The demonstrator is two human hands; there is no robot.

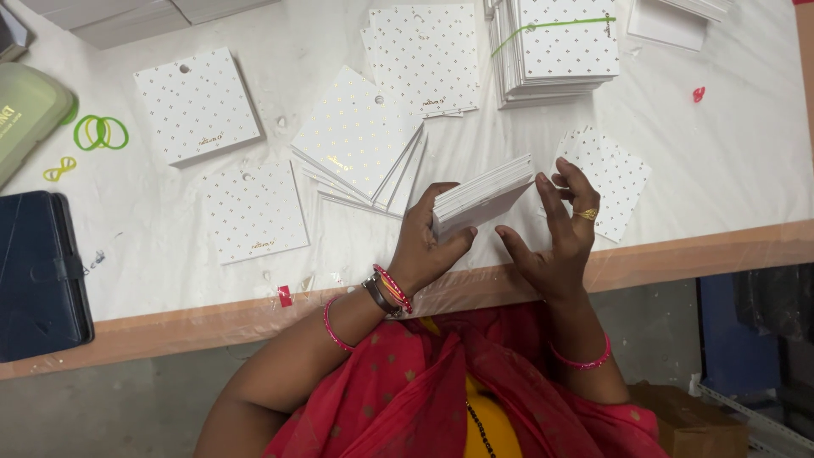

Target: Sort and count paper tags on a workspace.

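Note:
My left hand (428, 240) grips a stack of white square cards (482, 193) with small gold dots, held edge-on above the table's near edge. My right hand (560, 229) is beside the stack, fingers spread and touching its right end; a gold ring is on one finger. Under my right hand a few more dotted cards (617, 174) lie flat. Just left of the held stack a fanned pile of cards (360, 140) rests on the white table cover (170, 237).
Other card piles lie about: one at far left (197, 103), one flat (254, 212), one top middle (424, 55), and a tall bundle with a green rubber band (560, 47). Green bands (100, 133), a dark wallet-like case (38, 271) and a green box (25, 110) sit at left.

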